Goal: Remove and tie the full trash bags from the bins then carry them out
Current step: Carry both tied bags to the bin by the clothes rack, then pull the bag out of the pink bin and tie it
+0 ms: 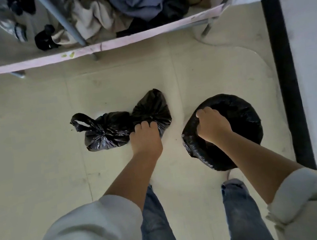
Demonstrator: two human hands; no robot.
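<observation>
Two small tied black trash bags lie side by side on the pale floor: one (104,133) with a loop handle sticking out to the left, the other (152,106) right beside it. My left hand (145,136) reaches down with its fingers closed on the second bag's gathered top. To the right is a larger round black trash bag (232,113). My right hand (212,125) grips its bunched plastic at the upper left. Whether a bin is under this bag is hidden.
A metal-framed rack (64,20) piled with crumpled clothes (136,2) stands ahead, edged by a pink strip. A white wall with a black baseboard (285,80) runs along the right. My jeans-clad legs (156,223) are below.
</observation>
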